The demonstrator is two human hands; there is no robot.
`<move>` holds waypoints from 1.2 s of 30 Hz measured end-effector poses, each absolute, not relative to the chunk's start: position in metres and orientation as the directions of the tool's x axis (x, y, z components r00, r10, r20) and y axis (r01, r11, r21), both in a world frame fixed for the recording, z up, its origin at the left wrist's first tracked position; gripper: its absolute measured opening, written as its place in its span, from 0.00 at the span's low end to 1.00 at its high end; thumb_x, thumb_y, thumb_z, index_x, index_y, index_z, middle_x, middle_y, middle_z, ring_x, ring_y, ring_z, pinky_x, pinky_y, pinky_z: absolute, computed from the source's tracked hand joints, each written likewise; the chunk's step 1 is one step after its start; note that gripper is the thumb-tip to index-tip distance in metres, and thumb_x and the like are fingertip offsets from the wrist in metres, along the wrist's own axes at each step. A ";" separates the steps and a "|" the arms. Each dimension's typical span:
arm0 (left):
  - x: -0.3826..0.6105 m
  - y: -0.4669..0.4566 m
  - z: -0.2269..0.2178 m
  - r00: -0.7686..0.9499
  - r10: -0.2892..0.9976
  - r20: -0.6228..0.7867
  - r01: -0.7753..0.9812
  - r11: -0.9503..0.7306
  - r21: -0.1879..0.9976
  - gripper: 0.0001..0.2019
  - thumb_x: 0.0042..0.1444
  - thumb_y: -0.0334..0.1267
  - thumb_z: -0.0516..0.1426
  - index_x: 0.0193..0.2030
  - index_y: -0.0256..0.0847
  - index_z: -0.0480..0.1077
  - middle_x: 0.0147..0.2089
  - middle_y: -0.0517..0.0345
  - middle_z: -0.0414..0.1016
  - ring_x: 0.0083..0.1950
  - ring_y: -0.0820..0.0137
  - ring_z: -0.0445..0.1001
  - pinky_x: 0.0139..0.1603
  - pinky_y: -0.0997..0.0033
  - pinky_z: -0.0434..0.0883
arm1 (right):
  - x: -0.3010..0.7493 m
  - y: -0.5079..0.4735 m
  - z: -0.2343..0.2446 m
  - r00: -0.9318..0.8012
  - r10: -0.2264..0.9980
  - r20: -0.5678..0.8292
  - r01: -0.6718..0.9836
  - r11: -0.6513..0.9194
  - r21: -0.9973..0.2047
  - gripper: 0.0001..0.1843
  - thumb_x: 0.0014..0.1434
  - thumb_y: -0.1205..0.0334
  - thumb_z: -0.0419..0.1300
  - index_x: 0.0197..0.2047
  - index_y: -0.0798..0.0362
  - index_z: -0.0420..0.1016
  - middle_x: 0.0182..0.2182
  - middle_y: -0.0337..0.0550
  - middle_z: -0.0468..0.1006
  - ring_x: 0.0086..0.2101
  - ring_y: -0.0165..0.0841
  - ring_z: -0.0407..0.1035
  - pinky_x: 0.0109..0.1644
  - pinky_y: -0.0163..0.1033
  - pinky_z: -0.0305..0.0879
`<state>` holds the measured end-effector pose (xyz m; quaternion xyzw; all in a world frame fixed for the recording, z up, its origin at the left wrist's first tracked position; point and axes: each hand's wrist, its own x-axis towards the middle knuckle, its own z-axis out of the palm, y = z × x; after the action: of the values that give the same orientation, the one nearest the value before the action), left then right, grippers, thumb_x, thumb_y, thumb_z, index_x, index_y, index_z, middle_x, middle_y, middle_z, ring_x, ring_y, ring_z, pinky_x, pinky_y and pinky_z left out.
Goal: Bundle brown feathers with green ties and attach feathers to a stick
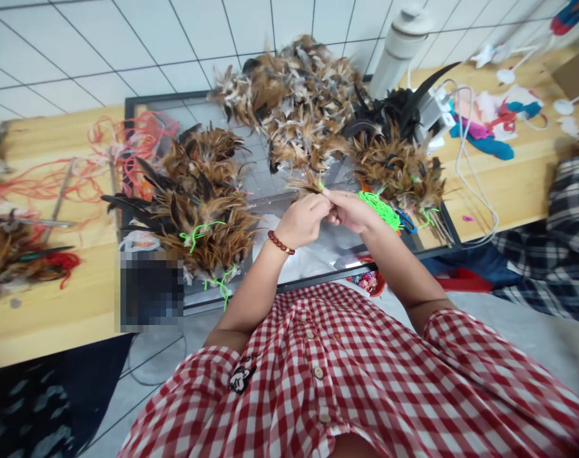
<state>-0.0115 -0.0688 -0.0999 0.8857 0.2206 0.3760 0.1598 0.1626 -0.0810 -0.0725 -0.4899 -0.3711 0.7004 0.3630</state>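
My left hand (pixel 304 219), with a bead bracelet on the wrist, pinches a small tuft of brown feathers (pixel 307 183) over a glass-topped tray (pixel 318 254). My right hand (pixel 351 210) is closed right against it, fingers meeting the left hand's at the base of the tuft. A tangle of green string (pixel 379 208) lies just right of my right hand. Bundles of brown feathers tied with green string (pixel 201 219) sit to the left. A big loose pile of feathers (pixel 293 102) lies behind the hands.
Red string (pixel 127 146) is spread over the wooden table (pixel 46 305) at the left. A white cylinder (pixel 398 51), white cables (pixel 475 184) and coloured scraps (pixel 489 121) lie at the right. Another person's plaid sleeve (pixel 556 242) is at the right edge.
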 end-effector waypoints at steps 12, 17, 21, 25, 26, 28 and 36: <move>-0.018 -0.065 -0.094 0.506 0.744 0.437 0.428 -0.656 0.621 0.07 0.64 0.40 0.57 0.40 0.43 0.76 0.61 0.44 0.77 0.50 0.61 0.78 0.58 0.56 0.73 | 0.302 -0.128 -0.030 0.489 0.830 0.269 0.472 0.008 -0.882 0.10 0.61 0.60 0.66 0.27 0.50 0.76 0.23 0.37 0.70 0.26 0.29 0.61 0.34 0.40 0.59; -0.021 -0.060 -0.098 0.519 0.758 0.395 0.522 -0.647 0.555 0.09 0.64 0.36 0.55 0.41 0.42 0.77 0.61 0.45 0.76 0.50 0.62 0.78 0.56 0.59 0.73 | 0.365 -0.175 -0.052 0.619 0.771 0.151 0.546 -0.284 -0.788 0.13 0.60 0.63 0.64 0.24 0.47 0.73 0.18 0.36 0.65 0.23 0.30 0.55 0.32 0.44 0.52; -0.022 -0.059 -0.100 0.542 0.769 0.340 0.574 -0.634 0.518 0.10 0.64 0.34 0.55 0.43 0.42 0.78 0.62 0.45 0.76 0.51 0.61 0.79 0.55 0.59 0.74 | 0.371 -0.191 -0.067 0.519 0.834 -0.185 0.616 -0.516 -0.595 0.12 0.55 0.62 0.66 0.21 0.49 0.75 0.16 0.35 0.66 0.21 0.30 0.58 0.30 0.43 0.53; -0.026 -0.056 -0.102 0.489 0.807 0.332 0.588 -0.585 0.558 0.09 0.63 0.34 0.56 0.44 0.42 0.78 0.62 0.46 0.75 0.53 0.60 0.78 0.57 0.58 0.74 | 0.369 -0.199 -0.048 0.574 0.813 -0.097 0.681 -0.540 -0.495 0.04 0.51 0.60 0.70 0.28 0.49 0.81 0.23 0.39 0.76 0.27 0.35 0.67 0.36 0.45 0.60; -0.027 -0.054 -0.102 0.443 0.827 0.345 0.579 -0.558 0.595 0.08 0.62 0.34 0.57 0.44 0.42 0.78 0.61 0.47 0.75 0.54 0.61 0.78 0.58 0.58 0.74 | 0.367 -0.201 -0.038 0.603 0.798 -0.014 0.694 -0.532 -0.484 0.04 0.51 0.59 0.71 0.30 0.48 0.82 0.25 0.41 0.78 0.29 0.37 0.69 0.39 0.47 0.62; -0.025 -0.046 -0.103 0.308 0.873 0.378 0.520 -0.487 0.701 0.07 0.60 0.34 0.59 0.43 0.42 0.77 0.59 0.47 0.76 0.54 0.62 0.77 0.57 0.61 0.75 | 0.361 -0.199 -0.017 0.644 0.749 0.153 0.701 -0.499 -0.509 0.04 0.54 0.57 0.70 0.34 0.47 0.84 0.28 0.44 0.79 0.29 0.39 0.70 0.41 0.50 0.64; -0.008 -0.009 -0.110 -0.262 0.959 0.105 -0.111 -0.138 0.984 0.06 0.59 0.38 0.66 0.40 0.43 0.75 0.35 0.60 0.75 0.33 0.73 0.75 0.38 0.74 0.71 | 0.237 -0.102 -0.011 -0.025 0.946 0.324 0.819 0.205 -0.536 0.06 0.62 0.61 0.64 0.38 0.48 0.85 0.38 0.46 0.82 0.41 0.41 0.74 0.48 0.47 0.68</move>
<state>-0.0081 -0.0089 -0.1102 0.4283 0.4951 0.6212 0.4309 0.2367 -0.1015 -0.0111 -0.6223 -0.7088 0.1001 0.3168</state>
